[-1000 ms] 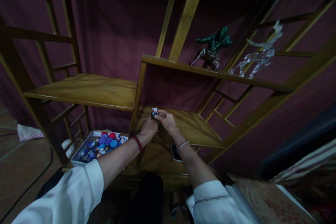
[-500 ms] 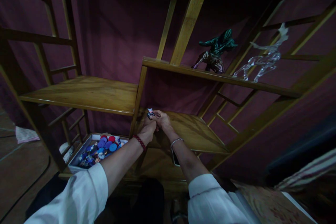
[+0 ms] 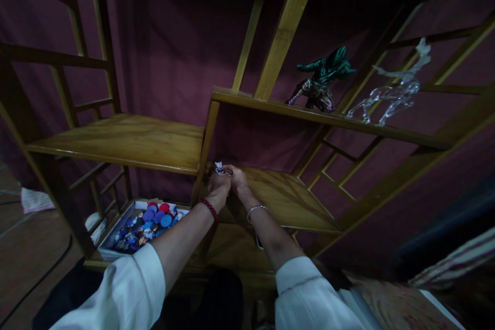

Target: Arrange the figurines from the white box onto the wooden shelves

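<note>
A small figurine point(image 3: 219, 167), pale on top with dark and blue parts below, stands upright at the left end of the lower right shelf board point(image 3: 278, 193). My left hand point(image 3: 218, 185), with a red bead bracelet at its wrist, is closed about the figurine's lower part. From the right, my right hand point(image 3: 235, 177), with a silver bangle at its wrist, pinches at the figurine's side. The two hands touch each other. The figurine's base and most of my fingertips are hidden.
A white box point(image 3: 110, 251) of several small figures and round discs stands at lower left. On the shelf above my hands are a dark green figure statue point(image 3: 323, 80) and a clear glass deer point(image 3: 390, 90). A wooden upright point(image 3: 205, 144) stands close left of my hands.
Both hands and the figurine have shifted slightly left within the compartment. My left hand has turned a little, and the whole view has tilted slightly. The hold stays on the figurine.
</note>
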Motion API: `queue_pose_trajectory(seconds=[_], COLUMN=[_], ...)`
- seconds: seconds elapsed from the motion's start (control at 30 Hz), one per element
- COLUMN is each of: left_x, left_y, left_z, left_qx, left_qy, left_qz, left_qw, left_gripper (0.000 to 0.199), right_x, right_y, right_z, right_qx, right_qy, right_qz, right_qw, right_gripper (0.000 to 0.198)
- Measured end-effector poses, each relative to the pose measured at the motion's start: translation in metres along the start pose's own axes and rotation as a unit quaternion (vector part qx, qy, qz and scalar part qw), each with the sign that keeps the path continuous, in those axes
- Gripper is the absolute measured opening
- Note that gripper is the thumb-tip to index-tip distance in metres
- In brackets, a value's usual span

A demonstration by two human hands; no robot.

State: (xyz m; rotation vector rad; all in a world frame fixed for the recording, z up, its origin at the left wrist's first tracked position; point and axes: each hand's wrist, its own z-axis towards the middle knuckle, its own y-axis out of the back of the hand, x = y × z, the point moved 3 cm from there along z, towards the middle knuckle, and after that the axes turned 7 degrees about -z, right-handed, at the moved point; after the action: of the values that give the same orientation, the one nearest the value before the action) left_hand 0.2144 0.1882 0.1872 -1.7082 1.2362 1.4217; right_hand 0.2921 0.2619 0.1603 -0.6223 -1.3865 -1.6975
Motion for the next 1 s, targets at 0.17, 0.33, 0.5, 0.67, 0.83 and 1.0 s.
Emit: queue_pose_trajectory(seconds=[0.17, 0.33, 0.5, 0.67, 0.83, 1.0], left_x=[0.002, 0.000, -0.001, -0.003, -0.003, -0.004], left_y=[-0.001, -0.001, -0.002, -0.002, -0.002, 0.000], left_z=[0.005, 0.005, 0.006, 0.005, 0.006, 0.004], left_qx=[0.004, 0.003, 0.021, 0.024, 0.023, 0.023], left_qy=[0.010, 0.018, 0.026, 0.009, 0.010, 0.006], left_qz=[-0.032, -0.030, -0.018, -0.014, -0.019, -0.004], left_qw=[0.999, 0.999, 0.999, 1.000, 1.000, 1.000], left_gripper=[0.026, 0.022, 0.018, 0.016, 0.015, 0.018], right_x=[0.001, 0.004, 0.008, 0.010, 0.008, 0.010], right_y=[0.000, 0.000, 0.003, 0.007, 0.008, 0.009], right_z=[-0.001, -0.002, -0.005, -0.004, -0.001, -0.004], right_qx=[-0.001, -0.004, -0.014, -0.007, -0.006, -0.013], right_qy=[-0.010, -0.018, -0.026, -0.023, -0.018, -0.010], right_qz=[-0.005, -0.004, -0.041, -0.111, -0.113, -0.103], right_qw=[1.000, 1.000, 0.999, 0.994, 0.993, 0.995], right_gripper=[0.024, 0.026, 0.029, 0.028, 0.031, 0.033])
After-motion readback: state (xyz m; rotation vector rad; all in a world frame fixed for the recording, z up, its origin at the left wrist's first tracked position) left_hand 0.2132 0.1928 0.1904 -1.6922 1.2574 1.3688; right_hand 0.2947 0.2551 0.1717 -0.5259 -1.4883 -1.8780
